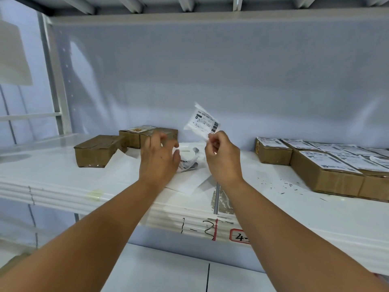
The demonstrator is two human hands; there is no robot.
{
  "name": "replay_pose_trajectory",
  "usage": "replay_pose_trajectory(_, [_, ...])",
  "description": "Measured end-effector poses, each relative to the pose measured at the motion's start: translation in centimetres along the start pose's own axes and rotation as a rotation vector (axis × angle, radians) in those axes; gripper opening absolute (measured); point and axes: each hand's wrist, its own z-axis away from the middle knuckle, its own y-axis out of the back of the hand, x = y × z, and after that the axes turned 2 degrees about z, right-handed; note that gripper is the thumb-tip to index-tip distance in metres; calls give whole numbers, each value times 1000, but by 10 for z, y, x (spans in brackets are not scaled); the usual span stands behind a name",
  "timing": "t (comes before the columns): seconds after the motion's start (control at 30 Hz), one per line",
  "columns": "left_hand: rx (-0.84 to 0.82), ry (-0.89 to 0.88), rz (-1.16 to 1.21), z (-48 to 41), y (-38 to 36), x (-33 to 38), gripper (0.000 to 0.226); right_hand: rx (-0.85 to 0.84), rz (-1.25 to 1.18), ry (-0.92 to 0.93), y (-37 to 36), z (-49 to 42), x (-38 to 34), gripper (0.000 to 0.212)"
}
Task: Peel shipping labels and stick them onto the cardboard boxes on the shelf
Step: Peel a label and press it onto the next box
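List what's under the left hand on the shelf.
Beneath the left hand, crumpled white label paper pokes out, lying on flat white sheets. The hand covers the pile's left part; whether it touches the paper cannot be told.

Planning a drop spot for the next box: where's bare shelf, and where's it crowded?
Bare: shelf front-left, before the unlabelled boxes; also the strip between the right hand and the labelled boxes, bar small scraps. Crowded: centre, crumpled backing paper by the left hand; right end, packed.
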Motion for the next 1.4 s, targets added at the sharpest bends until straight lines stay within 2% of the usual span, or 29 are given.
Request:
replay_pose_trajectory(0.17, [168, -36, -12, -3, 10, 0, 27, -104, 63, 8, -4, -1, 3, 4])
replay_pose_trajectory(0.27, [189, 74, -81, -9, 21, -10, 25, -128, 89, 51, -6, -2, 3, 3])
replay_pose_trajectory(0.37, [98, 230, -80, -24, 35, -24, 33, -154, 92, 79, -7, -1, 3, 3])
replay_pose_trajectory(0.5, [18, 418, -220, -44, 53, -53, 53, -197, 73, 99, -6, 1, 0, 8])
replay_pose_trajectory(0.57, [-122, 520, -328, -47, 55, -73, 50, -210, 100, 127, -7, 2, -1, 17])
replay_pose_trajectory(0.63, [-276, 651, -402, -45, 53, -91, 57, -225, 133, 156, -8, 1, 0, 20])
replay_pose_trajectory(0.7, [-347, 807, -318, -43, 54, -101, 66, -240, 152, 166, -10, 1, 1, 18])
replay_pose_trajectory(0.77, [-335, 874, -181, -41, 55, -104, 63, -243, 156, 179, -11, 1, 2, 15])
replay_pose_trajectory(0.9, [-243, 834, -144, -36, 58, -108, 60, -246, 157, 190, -13, 1, 3, 14])
replay_pose_trajectory(1.0, [-20, 787, -111, -40, 61, -103, 56, -237, 160, 177, -13, -1, 5, 14])
replay_pose_trajectory(1.1, [231, 612, -72, -46, 66, -86, 56, -188, 153, 145, -11, -2, 8, 12])
replay_pose_trajectory(1.17, [305, 488, -26, -45, 69, -69, 58, -123, 123, 83, -9, -3, 11, 11])
replay_pose_trajectory(1.27, [290, 390, 78, -39, 69, -34, 56, 13, 26, -76, 0, -5, 9, 12])
replay_pose_trajectory(1.4, [155, 443, 345, -22, 65, 23, 33, 192, -143, -241, 24, -5, 1, 10])
